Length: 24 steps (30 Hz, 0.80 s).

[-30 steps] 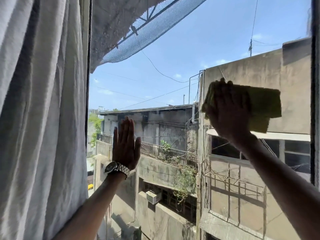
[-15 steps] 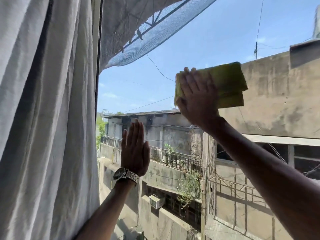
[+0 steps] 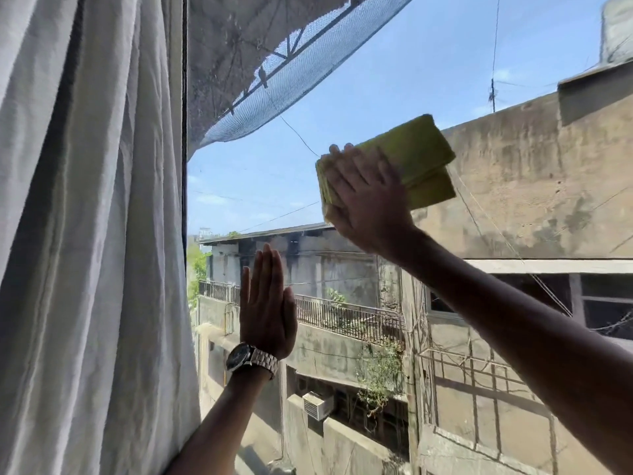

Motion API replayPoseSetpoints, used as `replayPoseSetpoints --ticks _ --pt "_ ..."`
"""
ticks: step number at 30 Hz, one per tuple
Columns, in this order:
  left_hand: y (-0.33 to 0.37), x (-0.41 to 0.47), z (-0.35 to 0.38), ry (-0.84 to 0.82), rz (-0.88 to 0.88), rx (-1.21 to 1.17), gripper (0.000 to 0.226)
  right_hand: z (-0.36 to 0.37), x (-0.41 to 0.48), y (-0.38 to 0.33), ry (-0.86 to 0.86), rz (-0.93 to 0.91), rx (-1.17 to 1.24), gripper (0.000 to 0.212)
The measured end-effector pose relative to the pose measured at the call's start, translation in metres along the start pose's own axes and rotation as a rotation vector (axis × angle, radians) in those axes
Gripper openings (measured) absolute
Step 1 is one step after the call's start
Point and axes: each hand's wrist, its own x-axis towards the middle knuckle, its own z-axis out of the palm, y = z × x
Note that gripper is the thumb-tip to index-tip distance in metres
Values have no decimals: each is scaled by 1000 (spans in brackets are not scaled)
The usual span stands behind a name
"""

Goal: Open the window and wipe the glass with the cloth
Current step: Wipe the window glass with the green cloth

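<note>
A folded yellow-green cloth (image 3: 421, 159) lies flat against the window glass (image 3: 342, 80) in the upper middle of the view. My right hand (image 3: 366, 197) presses on the cloth's left half with fingers spread, palm against it. Lower and to the left, my left hand (image 3: 267, 306) rests flat on the glass, fingers together and pointing up, holding nothing. A metal watch (image 3: 251, 361) sits on that wrist. Through the pane I see sky and concrete buildings.
A white curtain (image 3: 85, 234) hangs along the whole left side, beside the dark window frame edge (image 3: 185, 132). Outside, blue netting (image 3: 274, 53) stretches across the top left. A balcony railing (image 3: 342, 317) and an air conditioner (image 3: 317, 404) lie below.
My right hand has slid the cloth leftward and upward across the glass, and the cloth has tilted. The left hand stays pressed flat on the pane. The view shifted slightly right.
</note>
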Motion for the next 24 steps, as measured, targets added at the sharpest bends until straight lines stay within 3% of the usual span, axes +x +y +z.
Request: replayPoseSetpoints --ticks 3,5,7,11,14,16,21,24 --pt "-1 1 -1 4 7 12 63 7 -65 -11 -123 -322 5 64" --pt "2 1 -3 8 -2 5 63 2 -106 12 -259 -419 153 58" --pt "5 1 -6 11 -14 0 63 -11 -114 55 -257 -291 198 58" --pt "8 0 -5 0 -24 4 65 -32 -67 140 -132 68 -120 65" --pt "5 0 -2 7 -16 25 66 -34 -18 125 0 363 -119 70" --pt "3 -1 0 13 -6 34 65 -23 1 87 39 398 -71 70" --pt "2 -2 -1 30 5 21 63 7 -75 -7 -68 -80 -1 69" --pt "9 -3 -5 13 -17 28 63 6 -133 22 -140 -222 -15 69"
